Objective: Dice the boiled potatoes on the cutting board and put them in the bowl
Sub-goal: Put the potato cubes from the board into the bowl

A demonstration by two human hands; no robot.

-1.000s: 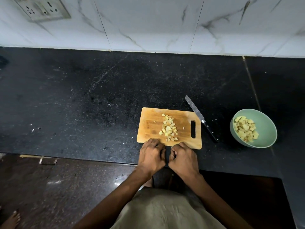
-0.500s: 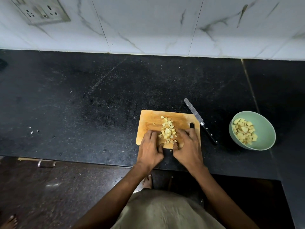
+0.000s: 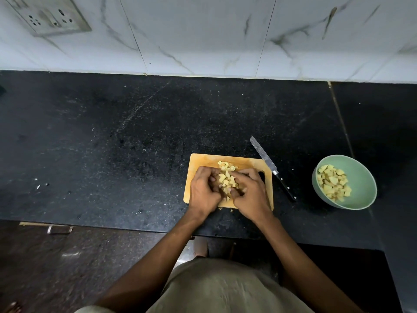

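Note:
A small wooden cutting board [image 3: 248,164] lies near the front edge of the black counter. A pile of pale yellow diced potato [image 3: 226,177] sits on its middle. My left hand [image 3: 204,192] and my right hand [image 3: 250,194] lie on the board, one on each side of the pile, fingers curled inward round the cubes. A couple of cubes lie off the board's near edge. To the right stands a light green bowl [image 3: 363,177] holding several potato cubes.
A knife [image 3: 272,168] with a black handle lies on the counter between board and bowl, blade pointing away. A marble-tiled wall with a socket plate [image 3: 48,15] rises behind. Small crumbs dot the counter at left. The counter's front edge runs just below the board.
Both hands have moved forward from the board's near edge onto the board and closed in round the pile of diced potato.

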